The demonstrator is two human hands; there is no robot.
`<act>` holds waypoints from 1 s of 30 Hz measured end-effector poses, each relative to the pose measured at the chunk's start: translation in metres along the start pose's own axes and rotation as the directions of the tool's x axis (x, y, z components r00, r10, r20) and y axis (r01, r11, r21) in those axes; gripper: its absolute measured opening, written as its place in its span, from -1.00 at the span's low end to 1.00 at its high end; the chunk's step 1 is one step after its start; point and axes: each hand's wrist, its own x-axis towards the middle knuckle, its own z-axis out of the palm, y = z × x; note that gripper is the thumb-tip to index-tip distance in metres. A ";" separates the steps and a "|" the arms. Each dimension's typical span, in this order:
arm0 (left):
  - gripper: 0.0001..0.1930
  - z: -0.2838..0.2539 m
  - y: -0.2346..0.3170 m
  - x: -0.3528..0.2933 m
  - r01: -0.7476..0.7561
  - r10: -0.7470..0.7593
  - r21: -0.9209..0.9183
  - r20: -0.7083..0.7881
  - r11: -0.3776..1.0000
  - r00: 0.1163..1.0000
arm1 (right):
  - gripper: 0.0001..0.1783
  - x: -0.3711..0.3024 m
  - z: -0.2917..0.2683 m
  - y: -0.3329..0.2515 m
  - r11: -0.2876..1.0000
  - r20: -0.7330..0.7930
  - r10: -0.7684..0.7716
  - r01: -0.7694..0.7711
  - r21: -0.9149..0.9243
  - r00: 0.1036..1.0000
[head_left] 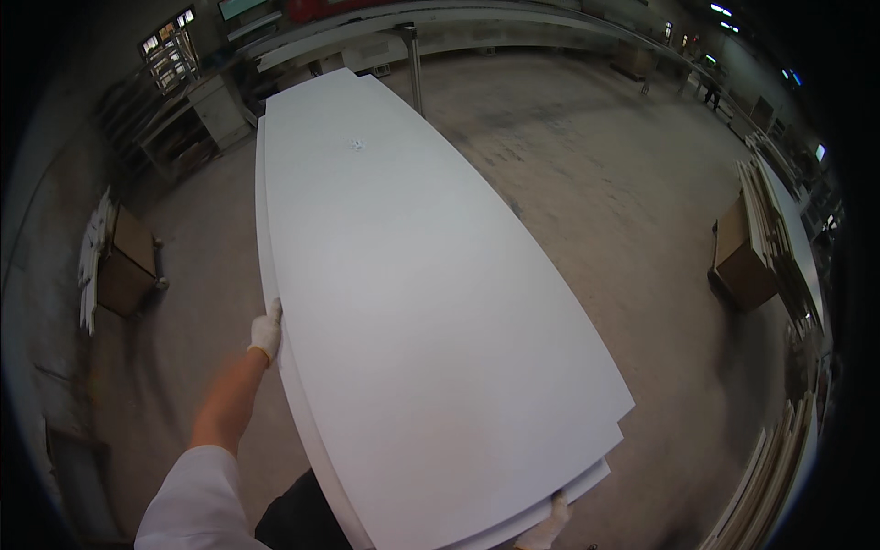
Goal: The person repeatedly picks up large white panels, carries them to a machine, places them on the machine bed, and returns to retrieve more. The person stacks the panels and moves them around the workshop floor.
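Several large white panels (412, 275) lie loosely stacked before me, their edges not lined up, and stretch away toward the far side. A small pale mark or scrap shows near the far end of the top one. My left hand (267, 334), in a white glove, is closed on the left edge of the stack, its thumb up along the side. At the near right corner, my gloved right hand (547, 527) grips the edge from below; most of its fingers are hidden under the panels. What supports the stack is hidden.
Stacked boards stand with a brown block (128, 261) at the left and another brown block (744, 257) at the right. More upright boards (765, 486) lean at the lower right. A long rail machine (513, 37) crosses the back, with a metal post (413, 73) beside the panels' far end.
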 end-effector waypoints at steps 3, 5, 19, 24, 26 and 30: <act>-0.10 0.001 0.018 0.018 0.070 -0.072 0.097 0.021 0.993 0.997 | -0.29 0.004 0.039 -0.002 0.997 -0.032 0.015 -0.017 -0.077 0.999; -0.09 0.003 0.025 0.029 0.138 -0.142 0.056 0.080 0.989 0.987 | -0.27 -0.012 0.064 -0.005 0.996 -0.124 0.093 -0.094 -0.008 0.988; -0.19 -0.007 0.047 0.087 0.078 -0.107 0.111 0.293 0.991 0.950 | -0.38 -0.046 0.203 -0.018 0.988 -0.295 0.082 -0.117 -0.103 0.952; -0.09 -0.027 0.042 0.096 0.100 -0.129 0.087 0.462 0.991 0.877 | -0.46 -0.043 0.243 -0.025 0.981 -0.399 -0.013 -0.066 -0.183 0.917; -0.06 -0.058 0.027 0.115 0.064 -0.059 0.012 0.589 0.998 0.806 | -0.49 -0.045 0.254 -0.026 0.973 -0.474 -0.102 -0.011 -0.231 0.875; -0.11 -0.144 -0.015 0.185 0.009 -0.041 0.052 0.647 0.999 0.761 | -0.55 -0.074 0.283 -0.002 0.900 -0.671 -0.412 0.158 -0.406 0.616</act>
